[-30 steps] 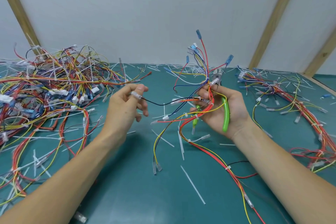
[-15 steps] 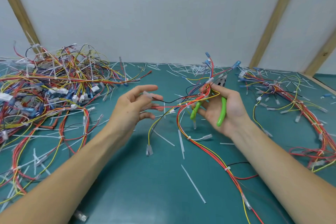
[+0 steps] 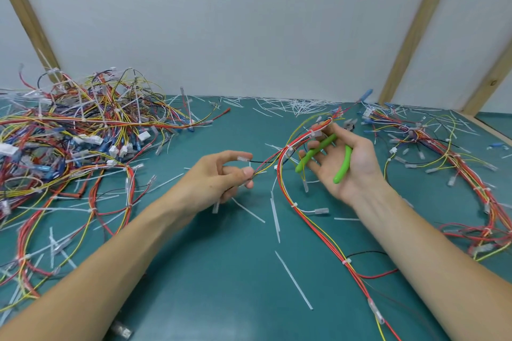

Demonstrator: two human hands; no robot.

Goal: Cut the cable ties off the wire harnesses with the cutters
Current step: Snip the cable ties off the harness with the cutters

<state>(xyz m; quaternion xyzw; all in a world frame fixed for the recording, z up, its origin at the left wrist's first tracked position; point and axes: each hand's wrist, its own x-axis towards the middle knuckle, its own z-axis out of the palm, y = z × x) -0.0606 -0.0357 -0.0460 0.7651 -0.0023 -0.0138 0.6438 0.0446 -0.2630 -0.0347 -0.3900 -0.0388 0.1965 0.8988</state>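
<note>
A red and yellow wire harness with white cable ties runs from the lower right up between my hands. My left hand pinches a few thin ends of it at the table's middle. My right hand holds the green-handled cutters, handles spread across the palm, jaws pointing away near the harness's upper bend. The thumb and fingertips of that hand also pinch the harness there.
A big tangled pile of harnesses fills the left of the green table. Another harness bundle lies at the right. Cut white tie pieces are scattered over the mat and along the back wall.
The raised harness ends have come down toward the table. My left hand moved right and lower and now pinches the wire ends. The cutter handles have spread wider in my right hand.
</note>
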